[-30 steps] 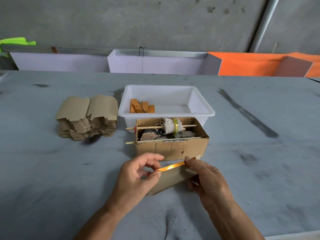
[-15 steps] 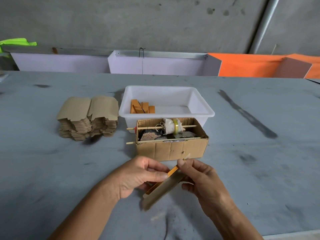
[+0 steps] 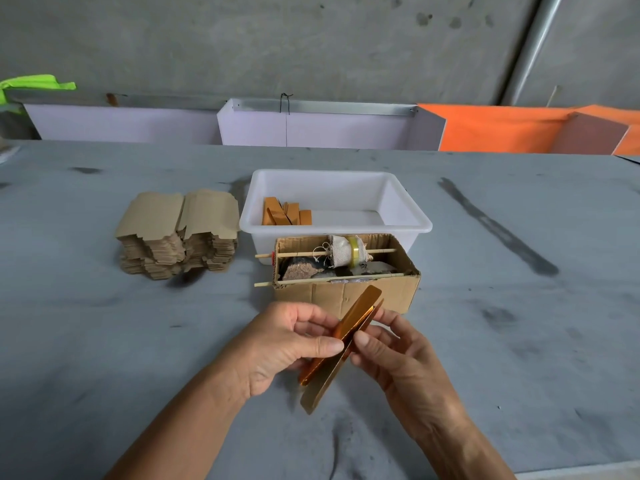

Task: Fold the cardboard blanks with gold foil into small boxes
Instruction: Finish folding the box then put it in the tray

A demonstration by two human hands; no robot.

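A cardboard blank with gold foil (image 3: pixel 349 327) is held above the table between both hands, tilted on edge with its foil side toward the left. My left hand (image 3: pixel 280 348) pinches it from the left with thumb and fingers. My right hand (image 3: pixel 391 351) pinches its right side, thumb on the brown back. A stack of flat brown blanks (image 3: pixel 180 233) lies at the left of the table. Several folded gold boxes (image 3: pixel 285 213) stand in the white plastic tub (image 3: pixel 408 216).
A small open corrugated carton (image 3: pixel 346 296) with two wooden sticks, a cloth bundle and tape stands right behind my hands, in front of the tub. The grey table (image 3: pixel 104 341) reaches back to white and orange panels along a concrete wall.
The blank has turned from lying nearly flat to standing on edge, foil side now showing. Both hands drew slightly nearer to me and shifted their grip on it.
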